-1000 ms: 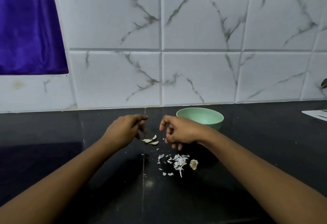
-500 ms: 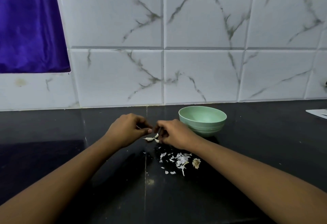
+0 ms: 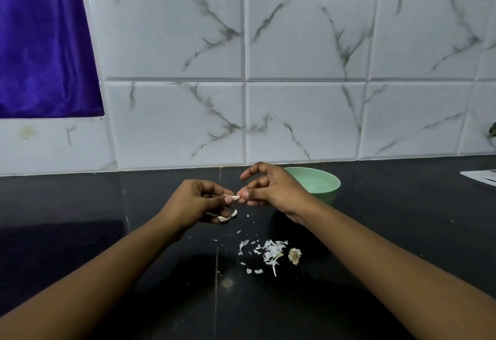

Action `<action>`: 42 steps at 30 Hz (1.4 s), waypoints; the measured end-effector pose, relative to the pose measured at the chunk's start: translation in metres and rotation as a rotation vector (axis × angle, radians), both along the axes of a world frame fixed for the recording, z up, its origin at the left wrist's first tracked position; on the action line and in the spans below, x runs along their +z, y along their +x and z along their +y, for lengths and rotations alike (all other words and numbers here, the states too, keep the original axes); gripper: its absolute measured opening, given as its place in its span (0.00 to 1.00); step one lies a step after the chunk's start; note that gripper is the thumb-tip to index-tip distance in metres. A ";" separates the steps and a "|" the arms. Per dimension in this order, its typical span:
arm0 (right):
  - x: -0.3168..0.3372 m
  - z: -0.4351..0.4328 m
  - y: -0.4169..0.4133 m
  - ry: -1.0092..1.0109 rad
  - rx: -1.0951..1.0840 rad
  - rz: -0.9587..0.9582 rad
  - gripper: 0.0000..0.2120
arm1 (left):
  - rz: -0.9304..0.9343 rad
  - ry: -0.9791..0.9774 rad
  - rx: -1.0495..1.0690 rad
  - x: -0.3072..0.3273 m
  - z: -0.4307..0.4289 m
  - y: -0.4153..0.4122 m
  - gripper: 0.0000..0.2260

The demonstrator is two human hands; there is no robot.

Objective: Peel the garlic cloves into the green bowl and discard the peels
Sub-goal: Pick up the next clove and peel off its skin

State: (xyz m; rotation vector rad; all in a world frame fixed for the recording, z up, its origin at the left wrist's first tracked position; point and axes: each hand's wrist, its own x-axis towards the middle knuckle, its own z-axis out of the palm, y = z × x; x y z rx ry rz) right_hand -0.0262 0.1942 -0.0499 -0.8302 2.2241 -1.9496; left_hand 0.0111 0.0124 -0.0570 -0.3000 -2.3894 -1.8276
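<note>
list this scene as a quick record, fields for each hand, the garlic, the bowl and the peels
left hand: pinches one end of a garlic clove
right hand: pinches the clove's other end
green bowl: upright on the black counter, partly hidden behind the right hand
loose cloves: on the counter by the left hand
peels: scattered pile nearer the person
garlic root base: just right of the peels

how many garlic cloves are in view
3: one clove pinched between left hand and right hand, two cloves touching on the counter under the left hand. More may hide in the green bowl.
</note>
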 end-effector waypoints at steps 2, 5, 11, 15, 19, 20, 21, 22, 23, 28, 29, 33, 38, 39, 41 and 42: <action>0.002 0.002 0.000 -0.032 0.017 -0.028 0.13 | 0.008 0.065 0.010 0.001 0.002 0.001 0.03; 0.004 0.002 0.002 -0.041 0.016 -0.020 0.14 | 0.028 0.062 0.017 0.002 0.004 0.002 0.04; 0.008 0.003 0.004 -0.006 0.003 0.006 0.13 | 0.048 0.029 0.036 0.003 0.005 0.005 0.02; 0.008 0.004 0.005 0.052 -0.008 0.073 0.14 | 0.075 0.009 0.044 0.004 0.006 0.006 0.01; 0.011 0.005 0.006 0.135 -0.008 0.176 0.15 | 0.098 -0.026 0.055 0.004 0.006 0.008 0.01; 0.011 0.006 0.006 0.156 -0.007 0.202 0.15 | 0.097 -0.036 0.056 0.005 0.006 0.008 0.02; 0.011 0.006 0.006 0.171 -0.003 0.225 0.15 | 0.094 -0.045 0.057 0.006 0.006 0.009 0.02; 0.010 0.007 0.007 0.182 -0.001 0.246 0.16 | 0.091 -0.056 0.057 0.006 0.006 0.009 0.02; 0.010 0.007 0.007 0.191 0.001 0.270 0.17 | 0.088 -0.068 0.053 0.007 0.006 0.010 0.02; 0.008 0.009 0.007 0.219 0.015 0.354 0.22 | 0.055 -0.065 0.026 0.010 0.007 0.012 0.01; 0.008 0.009 0.007 0.223 0.022 0.360 0.22 | 0.045 -0.063 0.019 0.011 0.007 0.012 0.01; 0.008 0.010 0.006 0.230 0.038 0.371 0.26 | -0.002 -0.062 -0.007 0.011 0.006 0.010 0.01; 0.006 0.009 0.005 0.271 -0.014 0.450 0.28 | -0.026 -0.039 -0.020 0.009 0.006 0.009 0.01; 0.006 0.009 0.005 0.276 -0.024 0.464 0.28 | -0.028 -0.031 -0.019 0.009 0.006 0.009 0.01; 0.005 0.008 0.006 0.285 -0.039 0.497 0.28 | -0.030 -0.018 -0.020 0.008 0.005 0.009 0.01; 0.004 0.007 0.007 0.286 -0.047 0.512 0.28 | -0.030 -0.010 -0.022 0.008 0.005 0.009 0.01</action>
